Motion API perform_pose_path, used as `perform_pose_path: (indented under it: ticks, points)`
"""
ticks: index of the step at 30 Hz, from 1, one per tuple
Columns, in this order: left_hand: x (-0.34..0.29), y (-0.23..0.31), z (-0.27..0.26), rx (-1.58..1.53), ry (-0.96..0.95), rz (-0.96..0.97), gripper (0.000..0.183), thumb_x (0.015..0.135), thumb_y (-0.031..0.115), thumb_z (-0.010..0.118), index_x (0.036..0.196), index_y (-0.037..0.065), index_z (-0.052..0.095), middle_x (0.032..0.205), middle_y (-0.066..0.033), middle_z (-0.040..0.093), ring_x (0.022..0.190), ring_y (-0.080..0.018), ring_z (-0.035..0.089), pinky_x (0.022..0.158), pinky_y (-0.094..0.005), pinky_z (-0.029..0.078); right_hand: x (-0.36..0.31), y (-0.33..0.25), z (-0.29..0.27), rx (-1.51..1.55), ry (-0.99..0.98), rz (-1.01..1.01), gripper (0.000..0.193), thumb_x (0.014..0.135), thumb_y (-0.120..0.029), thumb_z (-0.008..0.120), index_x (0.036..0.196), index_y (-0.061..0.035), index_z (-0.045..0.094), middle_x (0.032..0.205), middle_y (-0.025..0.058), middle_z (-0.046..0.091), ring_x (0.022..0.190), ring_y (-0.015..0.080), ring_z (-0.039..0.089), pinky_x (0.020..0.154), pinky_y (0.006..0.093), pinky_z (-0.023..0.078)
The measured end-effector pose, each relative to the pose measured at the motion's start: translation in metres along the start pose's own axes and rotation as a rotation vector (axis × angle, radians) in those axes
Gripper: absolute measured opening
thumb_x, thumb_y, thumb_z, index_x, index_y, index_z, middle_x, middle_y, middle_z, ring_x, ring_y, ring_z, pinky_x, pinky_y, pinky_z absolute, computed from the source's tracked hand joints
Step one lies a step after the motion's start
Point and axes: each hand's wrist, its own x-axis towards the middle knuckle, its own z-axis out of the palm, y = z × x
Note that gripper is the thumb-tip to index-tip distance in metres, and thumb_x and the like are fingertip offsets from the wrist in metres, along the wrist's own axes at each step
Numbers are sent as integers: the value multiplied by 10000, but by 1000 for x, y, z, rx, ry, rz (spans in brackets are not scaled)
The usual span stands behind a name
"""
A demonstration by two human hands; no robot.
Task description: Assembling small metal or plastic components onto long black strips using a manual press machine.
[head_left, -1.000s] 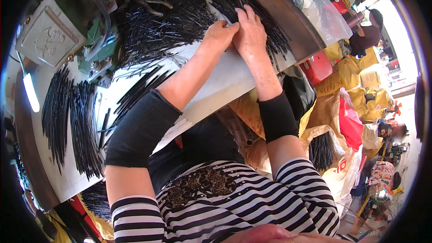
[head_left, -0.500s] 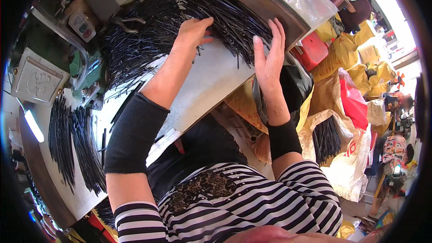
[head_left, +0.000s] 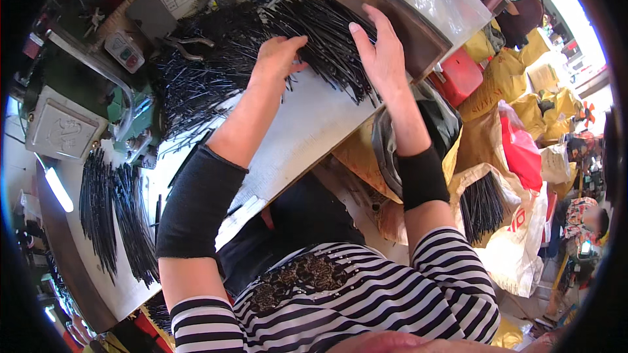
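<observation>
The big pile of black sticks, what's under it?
The pile of thin black sticks lies on a white tabletop, which shows bare nearer the person. The left hand rests on the pile. Whatever lies beneath the sticks is covered.

1. There is a single view, from a camera worn on the person's head, looking steeply down over the chest and along both forearms.
2. The striped shirt (head_left: 340, 307) fills the 6 o'clock edge, very near the lens; the forearms run up from it toward 12 o'clock.
3. The white worktable (head_left: 307, 124) lies tilted in the picture, running from about 7 o'clock to 1 o'clock, close below the camera.
4. The fisheye bends straight edges: the table's brown rim curves toward 1 o'clock, and a dark ring closes the corners.
5. Toward 3 o'clock the view reaches farther, over sacks (head_left: 523, 150) on the floor.
</observation>
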Motion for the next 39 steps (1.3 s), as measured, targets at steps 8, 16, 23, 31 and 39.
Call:
perform_pose_path:
  ticks: [8, 16, 23, 31, 39]
  points:
    - [-2, 7, 2, 92, -31, -9, 274, 822, 206, 635, 975, -13, 579, 898, -73, 619, 773, -158, 603, 712, -312, 529, 23, 17, 23, -386, -417, 107, 548, 840, -476, 512, 1067, 18, 581, 1027, 220, 612, 999, 357, 552, 867, 433, 446]
    - [-1, 15, -5, 148, -17, -21, 244, 826, 207, 632, 973, 17, 590, 870, -44, 625, 767, -137, 605, 693, -283, 513, 36, 17, 5, -372, -323, 12, 543, 861, -464, 509, 1114, 15, 549, 1118, 200, 581, 1015, 356, 563, 850, 436, 457]
    - [1, 16, -3, 184, -6, -25, 258, 828, 185, 620, 1004, 10, 550, 885, -61, 610, 773, -148, 597, 689, -309, 522, 50, 30, 21, -526, -485, 177, 406, 870, -358, 517, 1064, -7, 579, 1041, 183, 611, 988, 343, 587, 837, 439, 468]
    - [2, 18, -6, 187, -30, -25, 272, 827, 168, 618, 1021, -5, 540, 907, -71, 596, 793, -163, 592, 709, -329, 534, 56, 44, 40, -693, -458, -60, 232, 813, -152, 541, 992, -25, 617, 1007, 172, 625, 897, 324, 627, 766, 405, 505]
    - [-5, 17, -2, 158, 34, -2, 386, 818, 143, 620, 1130, -45, 490, 973, -92, 577, 847, -186, 590, 737, -335, 540, 77, 56, 51, -926, -446, -455, 101, 724, -76, 578, 717, -55, 676, 770, 118, 665, 758, 263, 664, 622, 376, 532]
